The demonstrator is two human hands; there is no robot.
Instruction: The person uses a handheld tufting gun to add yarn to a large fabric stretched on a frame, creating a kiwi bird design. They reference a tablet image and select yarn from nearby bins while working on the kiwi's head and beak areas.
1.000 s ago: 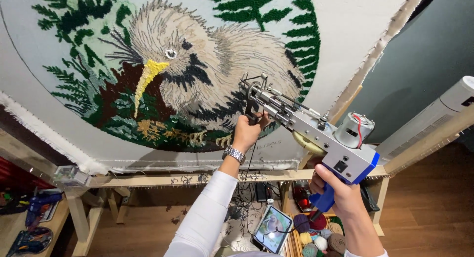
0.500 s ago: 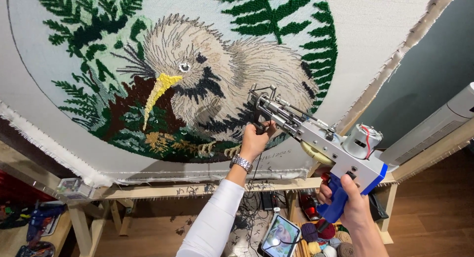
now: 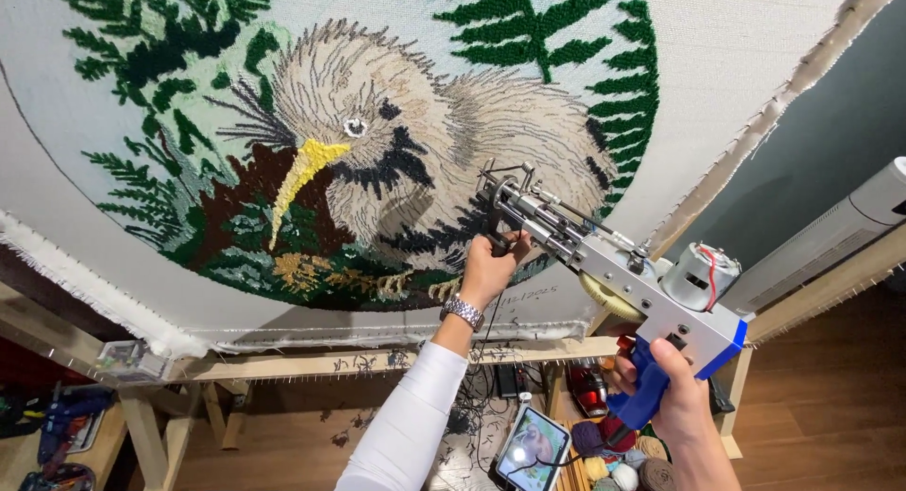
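A tufted rug (image 3: 377,151) showing a pale bird with a yellow beak among green ferns is stretched on a wooden frame (image 3: 396,359). My right hand (image 3: 675,397) grips the blue handle of a grey tufting gun (image 3: 613,264), which points up and left at the cloth. My left hand (image 3: 491,269), with a metal watch on the wrist and a white sleeve below, is closed on the front grip under the gun's nose. The needle end sits near the bird's dark lower body.
Below the frame stand a phone (image 3: 533,448) showing the bird picture and several yarn balls (image 3: 613,463) on the wooden floor. Blue tools (image 3: 57,434) lie at the lower left. A white cylinder (image 3: 830,236) leans at the right.
The view has shifted so the rug, gun and both hands sit further right and lower. Both hands keep their hold on the gun.
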